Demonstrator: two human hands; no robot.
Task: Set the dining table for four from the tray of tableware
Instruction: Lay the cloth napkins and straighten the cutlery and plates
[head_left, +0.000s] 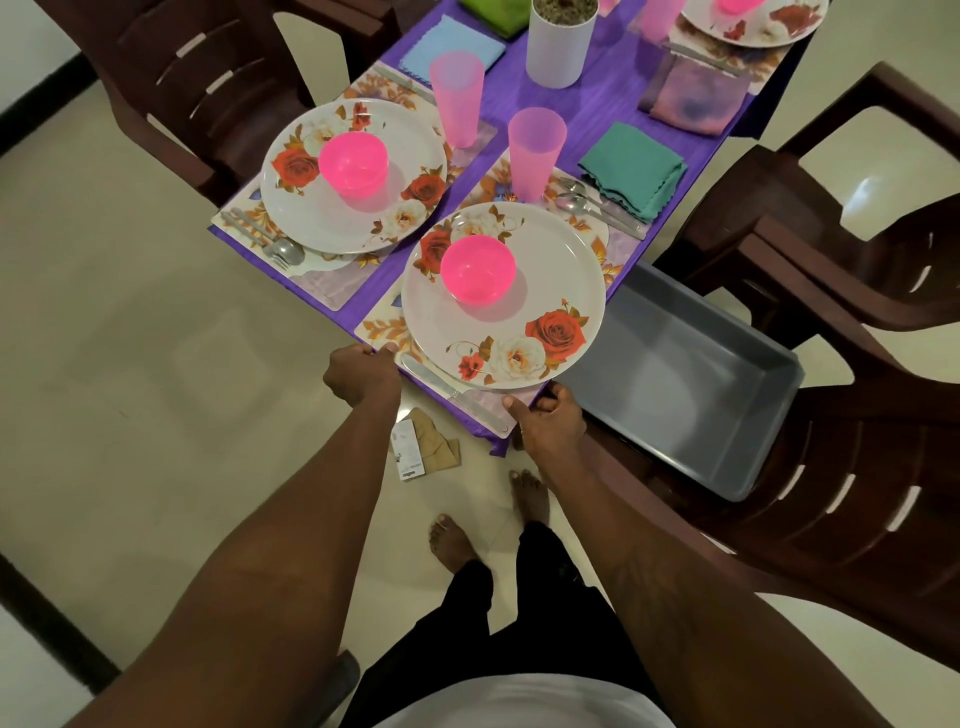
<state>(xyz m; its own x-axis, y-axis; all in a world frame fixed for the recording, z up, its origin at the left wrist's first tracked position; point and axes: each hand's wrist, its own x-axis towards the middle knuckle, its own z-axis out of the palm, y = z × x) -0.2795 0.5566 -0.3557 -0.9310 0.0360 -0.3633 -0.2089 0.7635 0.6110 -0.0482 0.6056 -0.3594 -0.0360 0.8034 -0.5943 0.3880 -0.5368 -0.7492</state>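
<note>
Both of your hands hold the near edge of the placemat (376, 325): your left hand (363, 375) curls round its left corner, and your right hand (550, 423) pinches the edge by the right corner. Beyond your grip, the table (550, 98) shows 3 laid settings; a 4th, if there, is mostly out of view. Right of your right hand, the tray (685, 374) sits on a chair (857, 467) with nothing in it. Between your hands lies the plate (467, 338), with a bowl (478, 268) on it and a knife (447, 389) at its near side. You look nearly done; only squaring this mat seems left.
</note>
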